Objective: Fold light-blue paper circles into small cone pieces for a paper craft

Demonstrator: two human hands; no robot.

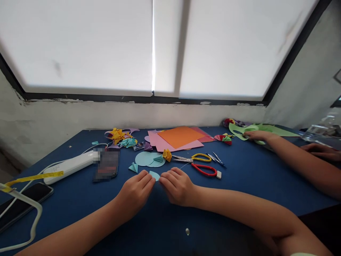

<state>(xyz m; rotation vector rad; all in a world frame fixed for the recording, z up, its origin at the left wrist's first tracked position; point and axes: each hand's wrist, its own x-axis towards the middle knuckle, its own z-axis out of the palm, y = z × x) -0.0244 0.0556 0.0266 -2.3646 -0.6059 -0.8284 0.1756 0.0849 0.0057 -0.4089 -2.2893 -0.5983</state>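
Bare forearms [87, 225], lower frame, reaching inward; left hand [135, 193] and right hand [177, 186], centre, closely pinching blue paper [154, 175]; clear plastic container [321, 128], right edge, showing indistinct contents.

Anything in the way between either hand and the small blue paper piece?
Nothing visible. The left hand and right hand are both at the blue paper piece, fingers at its edges. The folded blue paper and scissors lie beyond the hands, not between them and it.

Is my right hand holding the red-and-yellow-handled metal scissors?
No, the scissors lie on the blue table, beyond your right hand.
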